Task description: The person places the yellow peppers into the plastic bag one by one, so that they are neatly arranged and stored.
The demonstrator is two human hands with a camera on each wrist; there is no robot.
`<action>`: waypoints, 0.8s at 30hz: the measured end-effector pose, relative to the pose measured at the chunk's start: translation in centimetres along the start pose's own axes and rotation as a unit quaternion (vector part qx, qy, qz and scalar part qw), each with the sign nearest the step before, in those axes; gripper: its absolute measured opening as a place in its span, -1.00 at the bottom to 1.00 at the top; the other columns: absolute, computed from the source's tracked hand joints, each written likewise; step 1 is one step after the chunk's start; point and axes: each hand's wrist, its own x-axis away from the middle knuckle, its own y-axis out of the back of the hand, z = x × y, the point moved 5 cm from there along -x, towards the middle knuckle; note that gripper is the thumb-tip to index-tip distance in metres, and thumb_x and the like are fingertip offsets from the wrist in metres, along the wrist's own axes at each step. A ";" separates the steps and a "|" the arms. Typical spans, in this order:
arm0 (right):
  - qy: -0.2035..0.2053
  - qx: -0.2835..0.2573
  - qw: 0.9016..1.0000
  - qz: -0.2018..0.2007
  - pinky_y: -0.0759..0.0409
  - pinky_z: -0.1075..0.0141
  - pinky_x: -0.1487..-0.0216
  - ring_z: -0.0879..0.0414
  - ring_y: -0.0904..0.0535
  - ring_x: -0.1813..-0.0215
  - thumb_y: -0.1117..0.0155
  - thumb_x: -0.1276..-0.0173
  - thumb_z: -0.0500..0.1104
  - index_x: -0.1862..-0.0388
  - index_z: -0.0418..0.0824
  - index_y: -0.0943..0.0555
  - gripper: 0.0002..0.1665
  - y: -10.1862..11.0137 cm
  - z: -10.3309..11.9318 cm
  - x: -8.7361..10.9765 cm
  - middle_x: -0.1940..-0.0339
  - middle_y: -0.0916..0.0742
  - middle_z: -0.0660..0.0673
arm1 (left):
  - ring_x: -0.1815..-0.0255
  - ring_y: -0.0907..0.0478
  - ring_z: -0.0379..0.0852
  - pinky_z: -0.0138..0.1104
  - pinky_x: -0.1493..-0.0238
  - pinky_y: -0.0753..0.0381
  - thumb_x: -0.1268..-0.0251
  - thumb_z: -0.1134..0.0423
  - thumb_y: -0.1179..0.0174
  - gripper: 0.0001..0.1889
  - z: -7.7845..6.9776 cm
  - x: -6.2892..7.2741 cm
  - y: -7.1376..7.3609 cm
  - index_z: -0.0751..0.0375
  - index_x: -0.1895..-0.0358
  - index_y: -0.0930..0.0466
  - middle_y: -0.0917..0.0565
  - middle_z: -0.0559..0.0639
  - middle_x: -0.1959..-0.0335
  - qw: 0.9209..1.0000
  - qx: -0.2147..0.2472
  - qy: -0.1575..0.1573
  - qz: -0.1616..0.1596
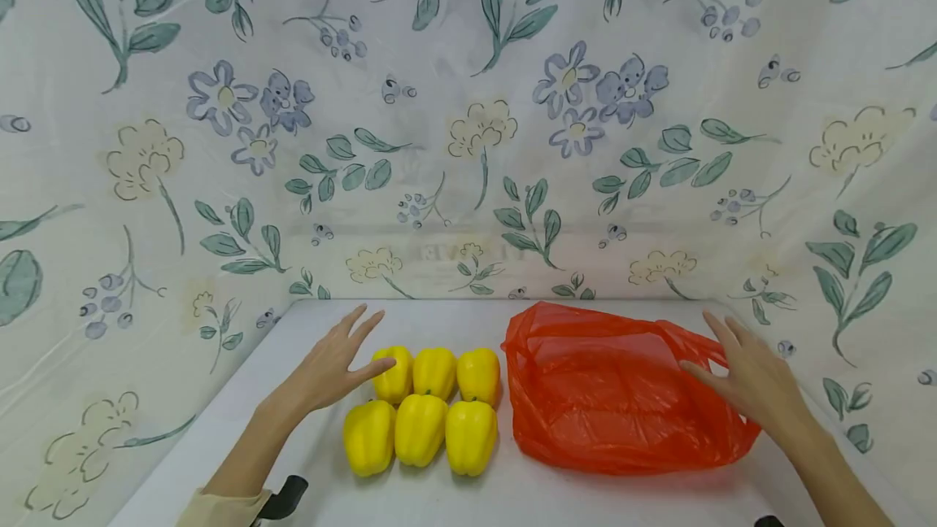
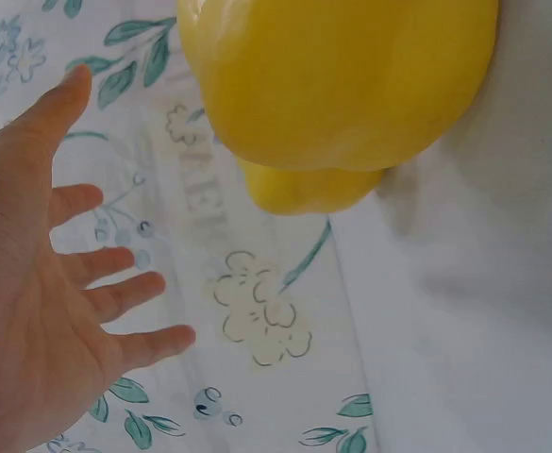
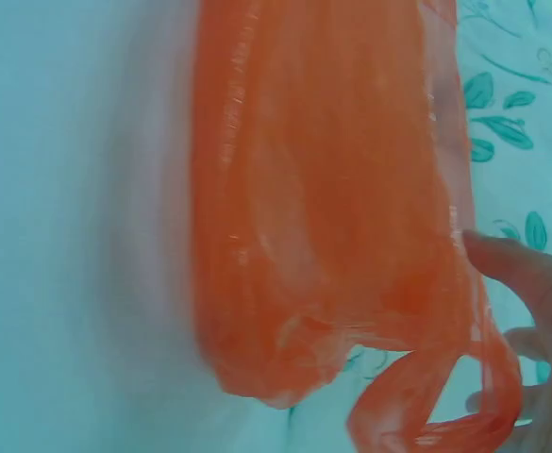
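Spread fingers leave the left hand (image 1: 333,368) holding nothing beside six yellow peppers (image 1: 420,431), which sit in two rows of three; its thumb overlaps one in the head view. Just right lies a red plastic bag (image 1: 600,389). The right hand (image 1: 754,372), fingers extended, is at its handle (image 3: 384,404); contact is unclear. Beneath is a white table (image 1: 571,503), behind it floral cloth (image 1: 439,96).

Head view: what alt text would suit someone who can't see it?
Six yellow bell peppers sit in two rows of three beside a red plastic bag on a white table. A person's left grip, fingers spread, is by the peppers; the right grip is at the bag's right end. Behind is a floral backdrop.
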 end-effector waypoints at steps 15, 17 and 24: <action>-0.033 -0.050 0.997 0.054 -0.58 -0.34 0.12 -0.56 -0.36 -0.18 -0.43 -0.09 0.29 -0.54 -0.35 0.00 0.30 -1.6 -1.0 1.8 -0.28 -0.35 -0.64 | -0.21 -0.51 0.09 0.10 -0.07 -0.61 -0.09 -0.36 -0.27 -0.14 1.0 3.3 -0.7 -0.06 -0.43 -0.30 -0.49 0.00 -0.29 0.994 0.088 -0.001 0.066; -0.032 -0.057 0.996 0.061 -0.61 -0.30 0.12 -0.55 -0.37 -0.17 -0.46 -0.08 0.24 -0.54 -0.37 0.00 0.30 -1.8 -1.0 1.8 -0.27 -0.36 -0.63 | -0.19 -0.52 0.06 0.05 -0.07 -0.62 -0.07 -0.35 -0.29 -0.14 1.3 3.7 -0.8 -0.03 -0.42 -0.33 -0.53 -0.01 -0.24 0.993 0.095 -0.001 0.077; -0.039 -0.071 0.994 0.072 -0.68 -0.17 0.15 -0.53 -0.39 -0.13 -0.55 -0.01 0.14 -0.53 -0.42 0.03 0.36 -2.5 -1.1 1.7 -0.24 -0.36 -0.63 | -0.15 -0.55 0.11 -0.02 -0.06 -0.64 -0.10 -0.24 -0.34 -0.16 1.6 4.5 -1.3 0.09 -0.41 -0.34 -0.57 0.10 -0.20 0.985 0.132 -0.022 0.109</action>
